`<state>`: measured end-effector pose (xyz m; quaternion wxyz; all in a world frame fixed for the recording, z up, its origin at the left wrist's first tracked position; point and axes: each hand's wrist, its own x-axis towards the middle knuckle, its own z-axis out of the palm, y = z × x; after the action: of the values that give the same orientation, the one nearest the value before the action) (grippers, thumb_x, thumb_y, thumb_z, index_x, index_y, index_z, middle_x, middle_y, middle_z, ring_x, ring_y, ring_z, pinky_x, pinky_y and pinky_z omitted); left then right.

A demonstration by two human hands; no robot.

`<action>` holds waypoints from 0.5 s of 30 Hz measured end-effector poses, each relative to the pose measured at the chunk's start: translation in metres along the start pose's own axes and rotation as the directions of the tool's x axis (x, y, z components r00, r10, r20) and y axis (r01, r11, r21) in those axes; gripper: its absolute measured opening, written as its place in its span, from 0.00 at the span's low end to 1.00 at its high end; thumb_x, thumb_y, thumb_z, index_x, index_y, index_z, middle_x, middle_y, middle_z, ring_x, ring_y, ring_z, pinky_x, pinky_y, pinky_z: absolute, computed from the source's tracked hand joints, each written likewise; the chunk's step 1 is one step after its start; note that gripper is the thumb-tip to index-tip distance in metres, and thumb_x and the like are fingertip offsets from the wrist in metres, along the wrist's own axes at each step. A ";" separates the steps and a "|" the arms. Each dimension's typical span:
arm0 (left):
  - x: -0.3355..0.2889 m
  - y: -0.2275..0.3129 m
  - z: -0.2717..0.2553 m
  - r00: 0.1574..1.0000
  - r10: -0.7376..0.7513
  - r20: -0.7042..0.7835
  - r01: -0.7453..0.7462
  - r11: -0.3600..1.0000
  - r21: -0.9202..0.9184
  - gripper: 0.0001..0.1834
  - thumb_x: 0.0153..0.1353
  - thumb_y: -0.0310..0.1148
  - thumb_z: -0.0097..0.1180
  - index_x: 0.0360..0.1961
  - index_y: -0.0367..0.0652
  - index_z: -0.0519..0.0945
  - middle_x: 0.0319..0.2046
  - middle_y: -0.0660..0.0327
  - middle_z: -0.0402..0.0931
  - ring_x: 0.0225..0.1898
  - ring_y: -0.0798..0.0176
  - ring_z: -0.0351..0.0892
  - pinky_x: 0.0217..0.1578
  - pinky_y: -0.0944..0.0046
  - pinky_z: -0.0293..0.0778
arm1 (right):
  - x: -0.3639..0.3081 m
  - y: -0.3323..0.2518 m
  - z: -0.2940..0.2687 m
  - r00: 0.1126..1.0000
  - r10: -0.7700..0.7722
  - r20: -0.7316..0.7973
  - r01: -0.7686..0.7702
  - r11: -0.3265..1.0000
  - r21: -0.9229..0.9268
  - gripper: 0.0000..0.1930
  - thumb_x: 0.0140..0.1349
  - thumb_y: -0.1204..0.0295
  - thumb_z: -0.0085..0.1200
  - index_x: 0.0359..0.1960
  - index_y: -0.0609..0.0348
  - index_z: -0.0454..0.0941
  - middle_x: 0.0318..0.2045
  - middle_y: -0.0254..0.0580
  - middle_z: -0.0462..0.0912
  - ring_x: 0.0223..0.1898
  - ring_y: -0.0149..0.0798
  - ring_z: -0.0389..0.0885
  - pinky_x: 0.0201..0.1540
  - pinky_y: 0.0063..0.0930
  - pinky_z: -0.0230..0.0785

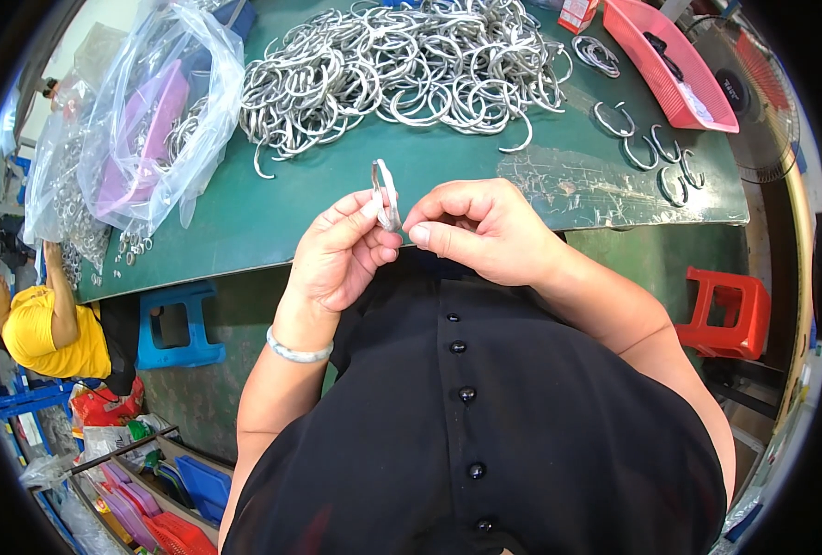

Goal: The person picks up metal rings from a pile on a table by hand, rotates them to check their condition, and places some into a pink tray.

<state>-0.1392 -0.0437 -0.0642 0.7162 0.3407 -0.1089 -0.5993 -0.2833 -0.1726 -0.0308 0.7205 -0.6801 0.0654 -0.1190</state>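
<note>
My left hand [339, 242] pinches a silvery open bangle [388, 190] between thumb and fingers, holding it upright above the table's near edge. Close beside its lower end, my right hand [485, 231] has thumb and forefinger pressed together. Whatever those right fingertips hold, if anything, is too small to make out. Beyond my hands a big heap of similar silvery bangles [411, 69] covers the back of the green table [337, 176]. Several separate bangles [640, 153] lie at the right.
A pink basket [674, 69] stands at the right, near a fan [748, 92]. Clear plastic bags [203, 55] with small metal parts and a purple scoop-like tray [143, 139] crowd the left. Blue [180, 324] and red [730, 314] stools flank me. A person in yellow [50, 328] is at left.
</note>
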 end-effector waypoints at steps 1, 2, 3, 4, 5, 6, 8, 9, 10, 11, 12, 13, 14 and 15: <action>0.000 0.000 0.000 1.000 -0.003 0.003 0.003 1.000 0.001 0.10 0.60 0.29 0.45 0.40 0.35 0.72 0.28 0.59 0.76 0.25 0.68 0.77 0.27 0.71 0.74 | 0.000 0.001 0.000 1.000 0.000 0.000 0.000 1.000 0.000 0.05 0.56 0.76 0.51 0.31 0.65 0.76 0.25 0.30 0.75 0.27 0.19 0.69 0.30 0.15 0.62; 0.000 0.000 0.000 1.000 -0.004 0.003 0.004 1.000 0.001 0.10 0.60 0.29 0.45 0.40 0.35 0.72 0.28 0.59 0.76 0.25 0.68 0.77 0.27 0.71 0.74 | 0.000 0.001 0.000 1.000 0.005 -0.002 -0.005 1.000 0.003 0.05 0.56 0.76 0.50 0.31 0.65 0.76 0.25 0.30 0.75 0.27 0.20 0.69 0.30 0.15 0.62; 0.000 -0.001 0.001 1.000 -0.006 -0.006 0.006 1.000 0.009 0.10 0.60 0.29 0.45 0.40 0.35 0.72 0.27 0.59 0.76 0.25 0.68 0.76 0.27 0.71 0.74 | -0.001 0.002 -0.001 1.000 0.010 -0.003 -0.010 1.000 0.006 0.05 0.56 0.76 0.50 0.31 0.65 0.76 0.25 0.30 0.75 0.27 0.20 0.69 0.30 0.15 0.63; 0.000 -0.001 0.001 1.000 -0.007 -0.016 0.008 1.000 0.015 0.10 0.60 0.29 0.45 0.40 0.35 0.72 0.27 0.60 0.76 0.25 0.68 0.76 0.27 0.71 0.74 | 0.000 0.002 -0.001 1.000 0.011 -0.003 -0.011 1.000 0.006 0.05 0.56 0.76 0.50 0.31 0.65 0.76 0.25 0.30 0.75 0.27 0.20 0.69 0.30 0.15 0.63; 0.000 -0.001 0.001 1.000 -0.007 -0.016 0.008 1.000 0.015 0.10 0.60 0.29 0.45 0.40 0.35 0.72 0.27 0.60 0.76 0.25 0.68 0.76 0.27 0.71 0.74 | 0.000 0.001 -0.002 1.000 -0.001 -0.003 0.001 1.000 -0.023 0.06 0.56 0.75 0.50 0.31 0.65 0.76 0.25 0.32 0.77 0.27 0.21 0.71 0.31 0.16 0.64; 0.000 -0.001 0.001 1.000 -0.016 -0.002 0.016 1.000 0.005 0.10 0.60 0.29 0.45 0.40 0.35 0.72 0.27 0.60 0.76 0.24 0.68 0.76 0.27 0.71 0.74 | 0.000 0.000 -0.002 1.000 -0.012 -0.002 0.012 0.999 -0.051 0.06 0.56 0.75 0.50 0.31 0.65 0.76 0.25 0.35 0.79 0.28 0.22 0.73 0.33 0.17 0.66; 0.001 -0.001 0.001 1.000 -0.024 0.012 0.024 1.000 -0.004 0.10 0.60 0.29 0.45 0.40 0.35 0.73 0.27 0.60 0.76 0.24 0.68 0.76 0.27 0.72 0.74 | -0.001 0.001 -0.001 1.000 -0.025 -0.006 0.025 0.998 -0.052 0.06 0.56 0.75 0.50 0.31 0.65 0.77 0.25 0.34 0.79 0.28 0.22 0.73 0.33 0.17 0.66; 0.001 -0.001 0.001 1.000 -0.022 0.010 0.022 1.000 0.004 0.10 0.60 0.29 0.45 0.40 0.35 0.72 0.27 0.60 0.76 0.24 0.69 0.76 0.27 0.72 0.73 | -0.001 0.001 -0.001 0.999 -0.038 -0.009 0.038 0.998 -0.053 0.06 0.56 0.75 0.49 0.31 0.65 0.77 0.25 0.34 0.79 0.28 0.22 0.73 0.32 0.17 0.66; 0.001 -0.002 0.001 1.000 -0.020 0.007 0.020 1.000 0.011 0.10 0.60 0.29 0.45 0.40 0.34 0.72 0.27 0.60 0.76 0.24 0.69 0.75 0.27 0.72 0.73 | -0.001 0.001 -0.001 0.999 -0.038 -0.009 0.038 0.998 -0.052 0.06 0.56 0.75 0.49 0.31 0.65 0.77 0.25 0.34 0.79 0.28 0.22 0.73 0.32 0.17 0.66; 0.000 -0.002 0.001 1.000 -0.020 0.007 0.020 1.000 0.011 0.10 0.60 0.29 0.45 0.40 0.34 0.72 0.27 0.60 0.76 0.24 0.69 0.75 0.27 0.72 0.73 | -0.001 0.001 -0.001 0.999 -0.037 -0.013 0.036 0.998 -0.048 0.06 0.56 0.75 0.50 0.32 0.65 0.76 0.25 0.32 0.77 0.27 0.21 0.71 0.31 0.16 0.65; 0.000 -0.003 0.002 0.998 0.046 -0.030 -0.043 0.995 0.087 0.10 0.60 0.29 0.45 0.40 0.35 0.72 0.27 0.59 0.75 0.24 0.69 0.75 0.27 0.72 0.73 | -0.001 0.001 0.000 0.999 -0.035 -0.017 0.034 0.998 -0.044 0.05 0.56 0.76 0.51 0.32 0.65 0.76 0.25 0.31 0.76 0.27 0.20 0.69 0.30 0.15 0.63; -0.001 -0.004 0.003 0.992 0.113 -0.062 -0.102 0.981 0.164 0.10 0.61 0.28 0.45 0.39 0.35 0.72 0.27 0.59 0.75 0.24 0.69 0.75 0.27 0.72 0.73 | 0.000 0.002 -0.002 0.999 -0.036 -0.017 0.035 0.998 -0.044 0.05 0.56 0.76 0.51 0.32 0.65 0.76 0.25 0.31 0.76 0.27 0.20 0.69 0.30 0.15 0.63; -0.002 -0.004 0.006 0.992 0.114 -0.062 -0.102 0.981 0.165 0.10 0.61 0.28 0.45 0.39 0.35 0.72 0.27 0.59 0.75 0.24 0.69 0.75 0.27 0.72 0.73 | 0.000 0.004 -0.005 0.999 -0.024 -0.045 0.022 0.998 -0.057 0.06 0.56 0.75 0.51 0.33 0.65 0.76 0.25 0.31 0.76 0.26 0.20 0.69 0.29 0.15 0.63; -0.003 -0.004 0.009 0.967 0.237 -0.089 -0.199 0.930 0.307 0.09 0.61 0.29 0.44 0.39 0.35 0.72 0.27 0.59 0.75 0.24 0.69 0.75 0.27 0.73 0.73 | 0.000 0.006 -0.008 0.997 -0.013 -0.073 0.008 0.998 -0.069 0.06 0.56 0.74 0.51 0.33 0.64 0.76 0.24 0.31 0.76 0.25 0.20 0.69 0.28 0.15 0.64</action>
<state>-0.1487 -0.0443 -0.0593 0.7247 0.4665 -0.1897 -0.4703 -0.2843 -0.1797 -0.0375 0.6930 -0.7000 0.0925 -0.1454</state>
